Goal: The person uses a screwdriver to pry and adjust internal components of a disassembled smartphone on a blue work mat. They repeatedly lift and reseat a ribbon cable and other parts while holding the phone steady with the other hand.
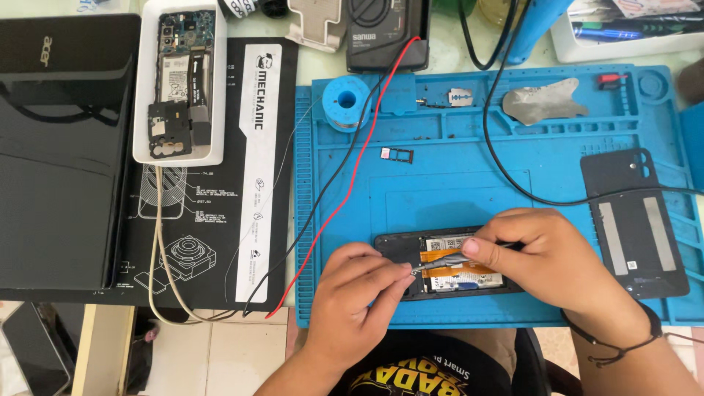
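Observation:
An opened black phone [396,246] lies on the blue work mat [469,158] near its front edge, showing a battery and orange flex cables. My left hand [359,293] rests at the phone's left end, fingertips pinched at a small metal part. My right hand [546,257] comes in from the right, gripping dark tweezers [444,259] whose tip lies over the flex cable. The phone's right half is hidden under my right hand.
The phone's black back cover [634,220] lies right on the mat. A solder spool [346,99], razor blade [460,97], metal pry sheet [544,103] and SIM tray [396,155] sit farther back. Red and black leads [345,198] cross the mat. A white tray [145,88] holds another opened phone; a closed laptop [62,147] sits left.

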Demonstrator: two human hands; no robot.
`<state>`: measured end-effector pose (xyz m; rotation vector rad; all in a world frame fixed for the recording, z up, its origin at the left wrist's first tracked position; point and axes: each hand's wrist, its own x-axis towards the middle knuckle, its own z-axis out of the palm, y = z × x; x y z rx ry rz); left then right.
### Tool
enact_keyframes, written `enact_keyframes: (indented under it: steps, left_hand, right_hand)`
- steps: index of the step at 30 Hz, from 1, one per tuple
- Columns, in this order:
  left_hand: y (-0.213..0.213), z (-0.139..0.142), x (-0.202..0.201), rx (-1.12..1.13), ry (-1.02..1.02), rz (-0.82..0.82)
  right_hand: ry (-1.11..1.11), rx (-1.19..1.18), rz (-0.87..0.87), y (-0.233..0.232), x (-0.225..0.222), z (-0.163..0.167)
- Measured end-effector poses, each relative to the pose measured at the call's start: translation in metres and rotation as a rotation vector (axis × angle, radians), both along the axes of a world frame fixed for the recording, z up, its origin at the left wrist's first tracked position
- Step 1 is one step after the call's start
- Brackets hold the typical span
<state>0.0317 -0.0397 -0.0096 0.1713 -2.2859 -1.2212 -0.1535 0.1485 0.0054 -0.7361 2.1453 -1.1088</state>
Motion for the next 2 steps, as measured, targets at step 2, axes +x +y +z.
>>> enact_keyframes:
  steps: [2]
  left_hand:
    - [-0.0007,0.0000,0.0003,0.001,-0.002,-0.013]
  right_hand:
    - [-0.001,-0.008,0.014,-0.0006,-0.0001,0.0008]
